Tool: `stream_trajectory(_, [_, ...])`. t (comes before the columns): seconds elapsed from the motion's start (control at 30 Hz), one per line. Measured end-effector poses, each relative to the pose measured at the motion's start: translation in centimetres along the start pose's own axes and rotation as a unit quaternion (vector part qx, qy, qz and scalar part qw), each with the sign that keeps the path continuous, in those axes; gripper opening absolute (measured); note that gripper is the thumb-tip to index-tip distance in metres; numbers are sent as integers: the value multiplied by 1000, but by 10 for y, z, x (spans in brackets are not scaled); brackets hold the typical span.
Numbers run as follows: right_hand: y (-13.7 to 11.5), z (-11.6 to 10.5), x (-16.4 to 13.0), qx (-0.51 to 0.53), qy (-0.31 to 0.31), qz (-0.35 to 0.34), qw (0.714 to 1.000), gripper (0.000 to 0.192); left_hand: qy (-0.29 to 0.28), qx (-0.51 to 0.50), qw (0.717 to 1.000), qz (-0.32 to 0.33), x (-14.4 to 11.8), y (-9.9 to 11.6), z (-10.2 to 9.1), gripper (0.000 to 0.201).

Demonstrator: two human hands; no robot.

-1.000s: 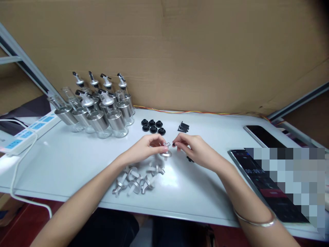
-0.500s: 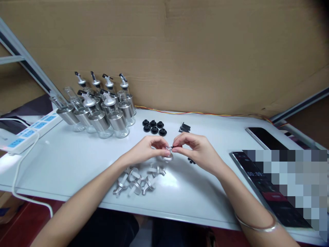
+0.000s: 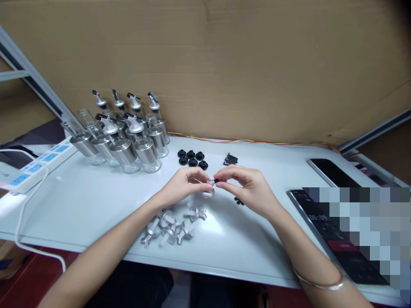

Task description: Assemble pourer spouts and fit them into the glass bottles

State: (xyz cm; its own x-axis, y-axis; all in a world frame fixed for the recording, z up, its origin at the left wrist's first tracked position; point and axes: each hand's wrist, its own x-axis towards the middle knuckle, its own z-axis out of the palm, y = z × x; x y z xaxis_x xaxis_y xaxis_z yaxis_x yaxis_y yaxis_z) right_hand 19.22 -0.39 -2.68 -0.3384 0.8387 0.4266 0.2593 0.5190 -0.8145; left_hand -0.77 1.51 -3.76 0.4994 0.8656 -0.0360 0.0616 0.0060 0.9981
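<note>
Silver spout cap (image 3: 208,191) pinched in left hand (image 3: 183,186), just above white surface (image 3: 80,201), at mid-front. Left fingers closed around cap from the left. Right hand (image 3: 248,188) meeting it from the right, thumb and forefinger closed on small black plug (image 3: 215,181), plug touching cap's tip. Bracelet (image 3: 317,280) on right wrist.

Near hands, toward the front: loose heap of silver caps (image 3: 170,224) lying on their sides, touching one another. Just behind right hand: small black bit (image 3: 238,200) on surface, partly hidden. Farther back, between hands and cardboard wall (image 3: 224,64): cluster of black round stoppers (image 3: 192,158), six or so, close together; right of them, little pile of black sticks (image 3: 230,159).

Back left: group of glass bottles (image 3: 128,137) with steel sleeves, some topped with spouts, some bare-necked, standing upright and crowded. Left of bottles: white power strip (image 3: 35,164) with blue sockets, cord (image 3: 19,222) hanging off surface's edge.

Right side: dark phone (image 3: 330,171) lying flat, and nearer, dark tablet (image 3: 308,209) showing digits, partly blurred out. Coloured wires (image 3: 250,140) running along foot of wall.
</note>
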Motion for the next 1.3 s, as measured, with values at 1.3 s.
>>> stream_trajectory(1.3, [-10, -4, 3, 185, -48, 135, 972, 18, -12, 24, 1000, 11, -10, 17, 5, 14])
